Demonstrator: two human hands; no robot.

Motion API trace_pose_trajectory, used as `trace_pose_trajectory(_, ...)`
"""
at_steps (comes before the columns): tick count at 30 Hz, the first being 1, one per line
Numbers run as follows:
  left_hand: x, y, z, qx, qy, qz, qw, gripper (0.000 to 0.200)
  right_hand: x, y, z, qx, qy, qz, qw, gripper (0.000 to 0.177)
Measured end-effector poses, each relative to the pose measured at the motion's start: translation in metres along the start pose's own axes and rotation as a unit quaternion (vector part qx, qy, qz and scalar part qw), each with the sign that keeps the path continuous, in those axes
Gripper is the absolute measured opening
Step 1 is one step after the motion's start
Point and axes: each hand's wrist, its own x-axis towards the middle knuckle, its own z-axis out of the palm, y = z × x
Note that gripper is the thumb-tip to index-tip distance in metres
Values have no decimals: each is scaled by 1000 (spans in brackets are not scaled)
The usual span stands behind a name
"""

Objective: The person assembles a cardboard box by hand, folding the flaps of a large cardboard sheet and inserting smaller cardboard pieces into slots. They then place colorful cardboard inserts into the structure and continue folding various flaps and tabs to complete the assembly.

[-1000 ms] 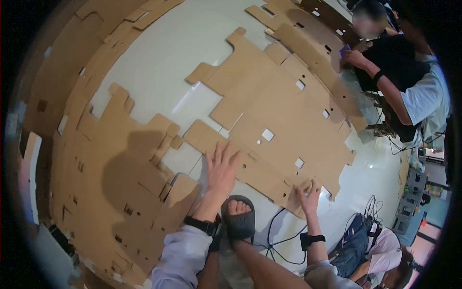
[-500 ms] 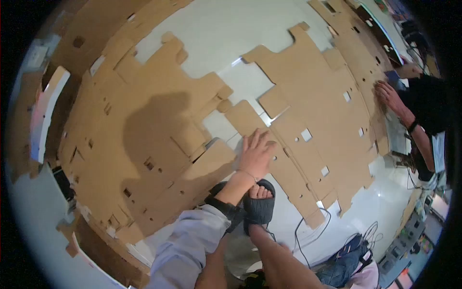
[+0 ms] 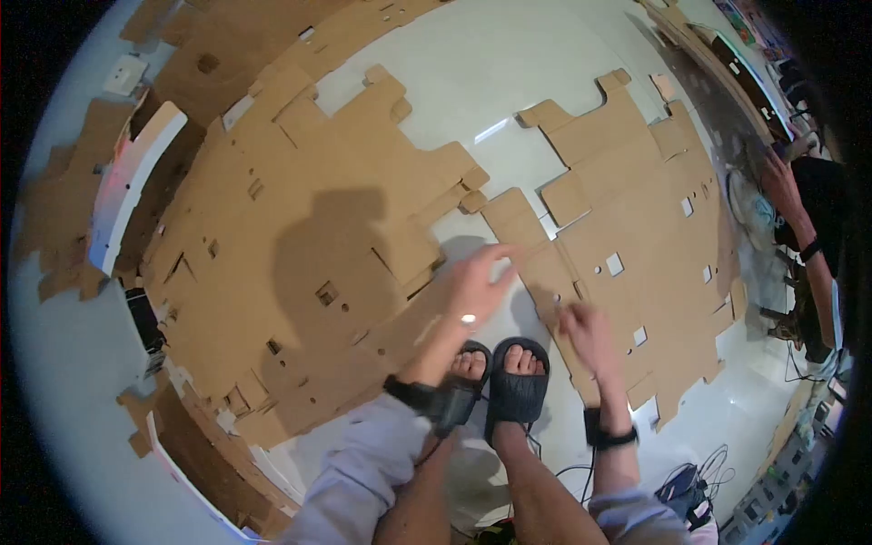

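My left hand (image 3: pixel 481 283) hovers above the gap between two cardboard sheets, its fingers bent and apart, with nothing visible in them. Motion blurs it somewhat. My right hand (image 3: pixel 589 338) has curled fingers at the near-left edge of the right cardboard sheet (image 3: pixel 636 213); whether anything is between them is hidden. To the left spreads the larger cardboard sheet (image 3: pixel 218 300), with cut slots and holes, and a shadow falls over it. Black bands circle both my wrists. My feet in black slippers (image 3: pixel 518 400) stand at the sheets' near edges.
At the far right a co-worker's hand (image 3: pixel 781 182) is by a tilted panel (image 3: pixel 699 59). Curved panels (image 3: pixel 136 195) stand along the left side. Cables and a dark bundle (image 3: pixel 686 490) lie at lower right. White floor (image 3: pixel 472 100) shows between sheets.
My left hand has lifted off the cardboard, and my right hand has come into view. The view has shifted. At upper right, a cardboard panel by the co-worker now stands tilted, apart from the right sheet.
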Motion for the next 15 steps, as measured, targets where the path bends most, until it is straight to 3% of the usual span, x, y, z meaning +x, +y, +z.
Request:
trace_pose_trajectory(1, -13, -8, -16, -40, 59, -15, 997, 27, 32, 13, 11, -12, 57, -86, 995, 31)
trace_pose_trajectory(2, -28, -23, -33, -57, 113, -30, 991, 26, 51, -2, 12, -37, 44, -117, 991, 32)
trace_pose_trajectory(4, -65, -54, -70, -69, 222, -58, 971, 25, 88, -18, 34, 97, -14, -99, 990, 35)
trace_pose_trajectory(6, -115, -72, -109, 16, 311, -82, 947, 25, 116, -6, 82, 201, -24, -103, 974, 37)
trace_pose_trajectory(8, -172, -105, -144, 128, 388, -174, 896, 29, 99, -31, 104, 187, 18, -136, 973, 38)
trace_pose_trajectory(10, -238, -181, -180, 184, 451, -116, 866, 41, 79, -42, 123, 120, 56, -183, 974, 40)
trace_pose_trajectory(12, -275, -177, -188, 266, 469, -302, 786, 49, 69, -47, 131, 5, 101, -256, 961, 42)
trace_pose_trajectory(15, -342, -259, -184, 100, 534, -374, 752, 55, 46, -70, 112, 19, 145, -272, 951, 38)
